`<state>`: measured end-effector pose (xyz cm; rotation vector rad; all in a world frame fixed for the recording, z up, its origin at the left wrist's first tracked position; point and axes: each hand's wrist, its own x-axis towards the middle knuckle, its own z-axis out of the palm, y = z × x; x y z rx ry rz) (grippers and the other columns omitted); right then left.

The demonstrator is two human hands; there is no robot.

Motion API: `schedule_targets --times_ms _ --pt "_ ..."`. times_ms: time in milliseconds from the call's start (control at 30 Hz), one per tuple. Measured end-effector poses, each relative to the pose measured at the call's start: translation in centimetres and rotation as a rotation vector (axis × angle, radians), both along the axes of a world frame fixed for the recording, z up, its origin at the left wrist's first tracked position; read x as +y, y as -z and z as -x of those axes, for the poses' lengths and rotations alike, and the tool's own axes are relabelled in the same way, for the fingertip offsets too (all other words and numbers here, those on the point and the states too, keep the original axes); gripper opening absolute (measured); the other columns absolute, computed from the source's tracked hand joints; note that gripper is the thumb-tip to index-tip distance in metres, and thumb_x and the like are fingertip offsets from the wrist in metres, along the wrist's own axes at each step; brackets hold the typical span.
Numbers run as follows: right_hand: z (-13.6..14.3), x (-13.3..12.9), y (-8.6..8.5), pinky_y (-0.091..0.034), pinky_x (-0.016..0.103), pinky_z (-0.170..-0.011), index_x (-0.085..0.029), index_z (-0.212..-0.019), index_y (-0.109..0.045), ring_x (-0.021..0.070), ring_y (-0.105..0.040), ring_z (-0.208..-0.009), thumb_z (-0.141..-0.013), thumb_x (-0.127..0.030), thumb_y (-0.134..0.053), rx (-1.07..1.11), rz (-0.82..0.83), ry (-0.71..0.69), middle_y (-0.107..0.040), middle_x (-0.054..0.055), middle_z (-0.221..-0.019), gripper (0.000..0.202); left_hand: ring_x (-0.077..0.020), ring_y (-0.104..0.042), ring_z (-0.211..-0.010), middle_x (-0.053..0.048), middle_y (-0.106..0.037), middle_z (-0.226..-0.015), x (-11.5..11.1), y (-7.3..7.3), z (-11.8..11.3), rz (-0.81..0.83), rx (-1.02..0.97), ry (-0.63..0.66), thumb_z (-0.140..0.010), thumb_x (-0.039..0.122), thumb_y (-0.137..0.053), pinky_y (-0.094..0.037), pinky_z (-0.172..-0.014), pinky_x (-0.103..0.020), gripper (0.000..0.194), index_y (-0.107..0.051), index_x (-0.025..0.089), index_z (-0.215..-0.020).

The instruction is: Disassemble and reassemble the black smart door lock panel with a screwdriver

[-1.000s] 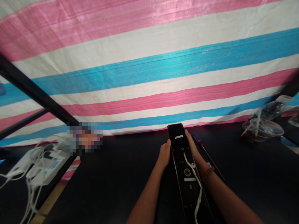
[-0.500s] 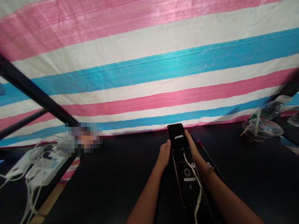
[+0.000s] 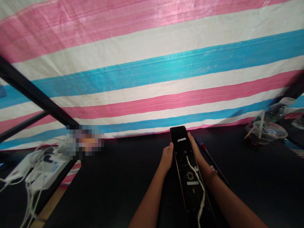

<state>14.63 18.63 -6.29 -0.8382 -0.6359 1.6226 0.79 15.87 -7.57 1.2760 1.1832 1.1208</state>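
Observation:
A long black door lock panel (image 3: 181, 166) lies lengthwise in front of me, its far end near the striped sheet. Small white labels, screw holes and a ring with a square hole show on its upper face. From a hole in it a whitish cable (image 3: 202, 190) runs down toward me. My left hand (image 3: 167, 156) grips the panel's left edge, thumb on top. Along the right edge my right hand (image 3: 194, 148) holds it too, its fingers partly hidden. Just right of that hand rests a screwdriver (image 3: 200, 141) with a blue and red handle; my forearm partly covers its shaft.
Plastic cups (image 3: 273, 129) and a clear bottle (image 3: 277, 110) stand at the right on the black table (image 3: 114, 183). White cables and a power strip (image 3: 51, 172) crowd the left. Behind hangs a striped sheet (image 3: 152, 79); a dark metal bar (image 3: 35, 90) slants at left.

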Motion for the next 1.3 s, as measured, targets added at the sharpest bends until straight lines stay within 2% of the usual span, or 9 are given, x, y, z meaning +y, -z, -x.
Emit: schedule_targets --times_ms 233,500,767,1300 --pt "-0.09 0.11 0.51 -0.052 0.037 -0.07 -0.025 -0.086 -0.07 0.0254 -0.068 -0.079 -0.069 -0.07 -0.071 -0.006 -0.011 0.007 -0.072 0.0 -0.073 0.049 -0.0142 -0.042 -0.061 -0.002 -0.049 -0.062 0.11 0.26 0.03 0.005 0.003 -0.001 -0.084 0.081 -0.031 -0.034 -0.06 -0.029 0.072 -0.052 0.015 -0.062" --pt "-0.09 0.2 0.45 -0.051 0.034 -0.069 -0.023 -0.079 -0.069 0.021 -0.065 -0.07 -0.07 -0.066 -0.073 0.03 -0.006 0.003 -0.071 -0.001 -0.071 0.044 -0.0144 -0.042 -0.062 -0.002 -0.049 -0.063 0.15 0.37 0.0 0.01 0.012 0.008 -0.085 0.081 -0.029 -0.034 -0.06 -0.029 0.073 -0.053 0.015 -0.063" --pt "-0.05 0.17 0.46 -0.05 0.034 -0.067 -0.023 -0.078 -0.068 0.0233 -0.066 -0.074 -0.068 -0.069 -0.073 0.01 -0.005 0.007 -0.07 -0.001 -0.069 0.047 -0.0143 -0.044 -0.06 -0.002 -0.051 -0.061 0.08 0.14 -0.02 0.002 0.001 0.0 -0.084 0.081 -0.031 -0.036 -0.059 -0.029 0.073 -0.054 0.015 -0.062" --pt "-0.08 0.2 0.66 -0.051 0.035 -0.069 -0.023 -0.08 -0.069 0.024 -0.066 -0.077 -0.069 -0.067 -0.072 0.005 0.002 0.001 -0.071 0.0 -0.07 0.046 -0.0152 -0.045 -0.06 -0.004 -0.054 -0.062 0.21 0.62 0.09 0.0 0.019 0.007 -0.085 0.08 -0.029 -0.036 -0.06 -0.03 0.076 -0.059 0.013 -0.064"
